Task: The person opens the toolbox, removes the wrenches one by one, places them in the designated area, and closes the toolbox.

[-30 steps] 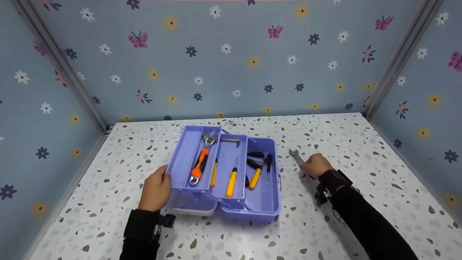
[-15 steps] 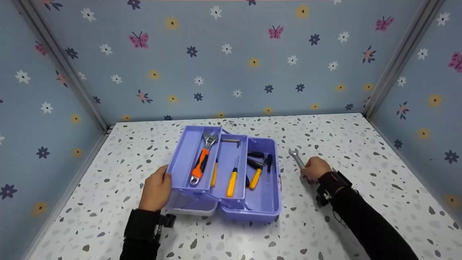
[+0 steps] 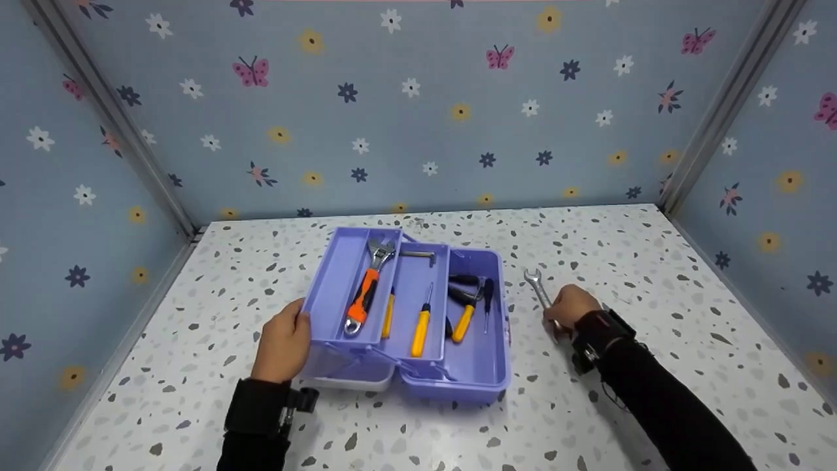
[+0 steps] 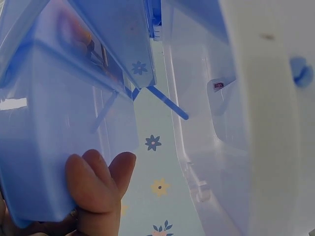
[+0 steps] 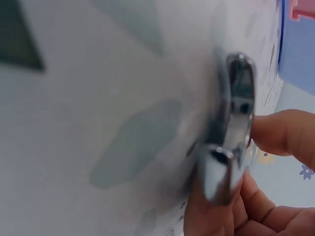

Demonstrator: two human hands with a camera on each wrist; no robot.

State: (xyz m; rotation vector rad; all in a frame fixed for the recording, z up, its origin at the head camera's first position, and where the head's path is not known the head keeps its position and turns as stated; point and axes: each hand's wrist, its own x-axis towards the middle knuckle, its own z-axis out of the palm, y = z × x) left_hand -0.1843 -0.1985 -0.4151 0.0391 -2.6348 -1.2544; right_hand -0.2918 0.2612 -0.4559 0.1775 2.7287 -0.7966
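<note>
In the head view, a purple toolbox (image 3: 458, 392) stands unfolded on the table, its trays stepped to the left. My left hand (image 3: 282, 343) holds the left rim of the top tray (image 3: 330, 288); the left wrist view shows fingers (image 4: 93, 184) curled against its wall. To the right of the box, my right hand (image 3: 573, 306) pinches a silver open-end wrench (image 3: 537, 288) low over the table. Its shiny end (image 5: 219, 172) is between thumb and fingers in the right wrist view. Whether the wrench touches the table, I cannot tell.
The top tray carries an orange-handled adjustable wrench (image 3: 366, 291). A hex key (image 3: 418, 254) and a yellow screwdriver (image 3: 420, 332) lie in the middle tray. Yellow-handled pliers (image 3: 463, 324) and a small black screwdriver (image 3: 487, 301) lie in the base. A patterned wall (image 3: 418, 131) rises behind.
My right hand has shifted slightly toward me, and a little more of the wrench shows ahead of the fingers. The left hand and the toolbox stay in place.
</note>
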